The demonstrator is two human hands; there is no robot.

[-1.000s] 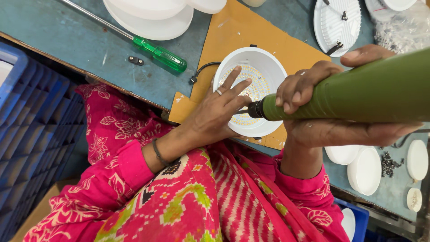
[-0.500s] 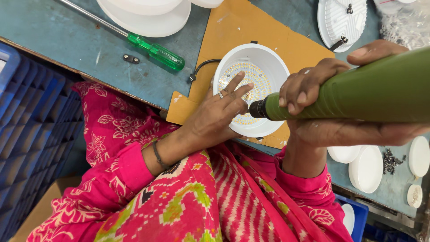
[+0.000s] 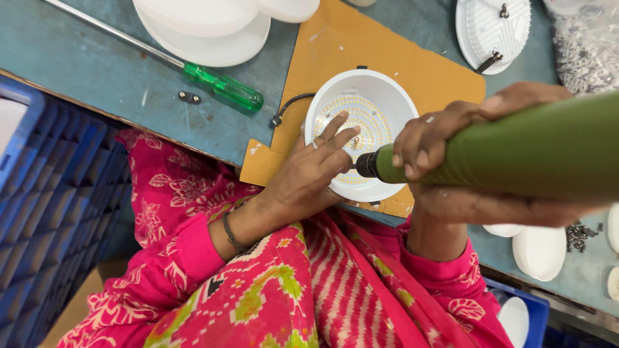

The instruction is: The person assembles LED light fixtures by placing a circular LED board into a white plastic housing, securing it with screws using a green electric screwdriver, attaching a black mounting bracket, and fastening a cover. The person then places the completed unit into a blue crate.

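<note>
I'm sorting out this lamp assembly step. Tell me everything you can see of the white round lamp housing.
The lamp housing is a white, glossy, bowl-shaped shell that looks like plastic, lying open side up on an orange-brown board. Its floor holds a round plate dotted with small yellow lights. A black wire leaves its left side. The left hand rests fingers inside it; the green power screwdriver in the right hand points into it.

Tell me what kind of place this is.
Probably a lamp assembly workbench. The right hand holds a green power screwdriver over a white round lamp housing that the left hand steadies; loose white covers and screws lie around.
</note>
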